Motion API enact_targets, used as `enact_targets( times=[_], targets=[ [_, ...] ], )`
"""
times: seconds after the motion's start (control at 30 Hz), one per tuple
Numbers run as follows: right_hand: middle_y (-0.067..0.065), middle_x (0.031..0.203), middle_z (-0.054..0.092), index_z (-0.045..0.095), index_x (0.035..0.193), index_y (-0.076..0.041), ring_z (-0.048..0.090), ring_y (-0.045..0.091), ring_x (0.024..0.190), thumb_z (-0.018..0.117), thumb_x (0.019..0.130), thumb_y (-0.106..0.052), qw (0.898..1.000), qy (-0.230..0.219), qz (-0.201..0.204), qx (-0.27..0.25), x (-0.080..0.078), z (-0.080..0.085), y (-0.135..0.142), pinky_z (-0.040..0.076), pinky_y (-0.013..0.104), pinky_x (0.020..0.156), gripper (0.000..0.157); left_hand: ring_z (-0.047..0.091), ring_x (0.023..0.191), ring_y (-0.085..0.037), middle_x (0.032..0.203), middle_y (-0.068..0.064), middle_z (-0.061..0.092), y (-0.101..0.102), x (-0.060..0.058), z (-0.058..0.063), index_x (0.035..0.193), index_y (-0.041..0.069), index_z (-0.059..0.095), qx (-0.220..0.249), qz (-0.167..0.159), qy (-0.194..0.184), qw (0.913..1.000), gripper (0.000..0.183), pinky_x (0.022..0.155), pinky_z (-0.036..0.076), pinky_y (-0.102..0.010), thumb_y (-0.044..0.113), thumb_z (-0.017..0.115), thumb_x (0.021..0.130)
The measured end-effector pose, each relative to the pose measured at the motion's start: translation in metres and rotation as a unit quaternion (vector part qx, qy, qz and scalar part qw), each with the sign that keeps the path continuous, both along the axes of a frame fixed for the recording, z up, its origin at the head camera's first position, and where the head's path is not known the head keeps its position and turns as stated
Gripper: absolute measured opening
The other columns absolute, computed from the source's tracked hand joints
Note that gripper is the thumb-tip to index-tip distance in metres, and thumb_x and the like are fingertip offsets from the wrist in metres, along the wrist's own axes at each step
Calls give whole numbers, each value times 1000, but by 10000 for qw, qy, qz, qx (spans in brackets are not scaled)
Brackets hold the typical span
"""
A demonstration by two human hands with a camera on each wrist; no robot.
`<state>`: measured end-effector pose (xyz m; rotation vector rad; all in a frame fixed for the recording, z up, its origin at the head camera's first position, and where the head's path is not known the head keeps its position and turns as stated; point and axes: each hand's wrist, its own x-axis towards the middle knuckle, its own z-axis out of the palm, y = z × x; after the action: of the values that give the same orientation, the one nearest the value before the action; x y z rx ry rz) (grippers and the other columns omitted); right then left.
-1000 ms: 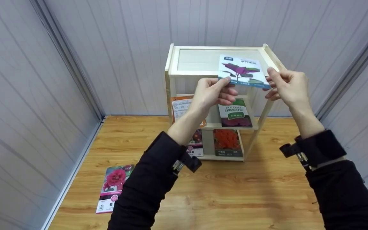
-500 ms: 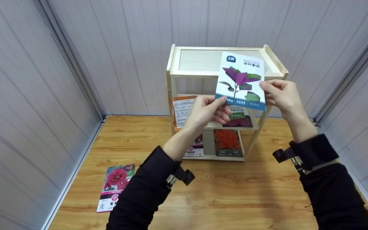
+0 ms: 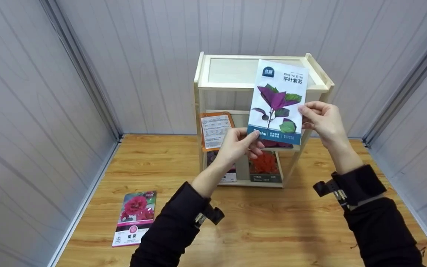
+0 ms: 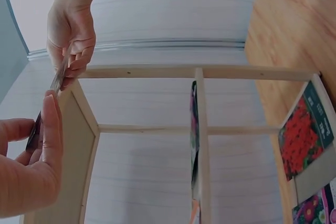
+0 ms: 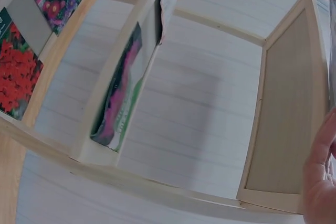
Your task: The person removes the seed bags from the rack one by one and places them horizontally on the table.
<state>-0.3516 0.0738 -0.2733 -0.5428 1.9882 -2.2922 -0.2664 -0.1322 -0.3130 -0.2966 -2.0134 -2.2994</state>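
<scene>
Head view: a white packet (image 3: 277,102) (print upright, a purple-leaved sprig on its front) is held up before the wooden rack (image 3: 232,72). The left hand (image 3: 235,145) pinches its seven o'clock corner between thumb and fingers; the right hand (image 3: 323,118) pinches its edge between three and four. From there, an orange packet (image 3: 216,132) on the rack lies toward eight o'clock, a red-flowered packet (image 3: 264,165) at six, and a pink-flowered packet (image 3: 135,213) on the tabletop (image 3: 250,226), farther out, at eight.

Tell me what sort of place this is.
Likely a small indoor booth: pale panelled walls stand on three sides of a wood-grain surface, and a small wooden shelf unit holds packets, some picturing flowers.
</scene>
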Motion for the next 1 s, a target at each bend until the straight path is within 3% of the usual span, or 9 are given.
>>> enact_targets(
  times=[0.17, 0.3, 0.37, 0.5, 0.63, 0.77, 1.0],
  targets=[
    [4, 66, 65, 61, 77, -4, 59, 12, 53, 58, 83, -1, 9989, 366, -204, 213, 4, -10, 0, 50, 20, 49, 7, 63, 62, -21, 80, -20, 63, -2, -1, -11, 93, -8, 58, -413, 290, 21, 9987, 19, 54, 53, -29, 10, 53, 89],
    [2, 67, 64, 61, 79, -3, 59, 12, 54, 58, 83, 0, 9959, 682, -387, 449, 9, -19, -2, 50, 21, 50, 6, 62, 74, -20, 88, -15, 61, -5, -2, -16, 104, -6, 56, -572, 692, 44, 9960, 26, 62, 53, -34, 12, 58, 86],
    [1, 67, 64, 60, 81, -2, 59, 12, 55, 57, 83, 0, 9942, 774, -431, 611, 12, -25, -3, 51, 22, 51, 5, 60, 77, -18, 90, -12, 61, -6, -3, -20, 107, -5, 56, -621, 908, 144, 9938, 28, 63, 52, -31, 13, 59, 85],
    [1, 69, 63, 59, 84, 3, 59, 13, 57, 57, 84, 0, 9914, 883, -452, 851, 19, -40, -5, 52, 24, 53, 4, 56, 74, -12, 89, -10, 61, -9, -2, -32, 102, -6, 58, -548, 1260, 408, 9897, 25, 58, 48, -22, 12, 59, 85],
    [1, 69, 64, 57, 85, 9, 59, 13, 57, 57, 83, 2, 9903, 990, -497, 836, 26, -58, -7, 52, 25, 52, 7, 55, 66, -10, 84, -12, 62, -9, 2, -50, 97, -8, 60, -395, 1518, 632, 9856, 19, 56, 49, -24, 5, 61, 82],
    [1, 68, 63, 57, 85, 12, 58, 12, 57, 56, 82, 6, 9902, 998, -552, 803, 34, -74, -8, 51, 25, 51, 6, 55, 62, -11, 81, -17, 64, -10, 8, -67, 92, -10, 62, -372, 1730, 759, 9813, 17, 55, 50, -26, 0, 63, 79],
    [11, 72, 64, 55, 87, 14, 60, 16, 56, 55, 82, 8, 9921, 668, -414, 982, 48, -105, -11, 52, 28, 52, 8, 56, 63, -20, 80, -24, 62, -10, 38, -75, 89, -15, 61, -569, 1817, 595, 9799, 14, 56, 50, -26, -6, 61, 78]
  ],
)
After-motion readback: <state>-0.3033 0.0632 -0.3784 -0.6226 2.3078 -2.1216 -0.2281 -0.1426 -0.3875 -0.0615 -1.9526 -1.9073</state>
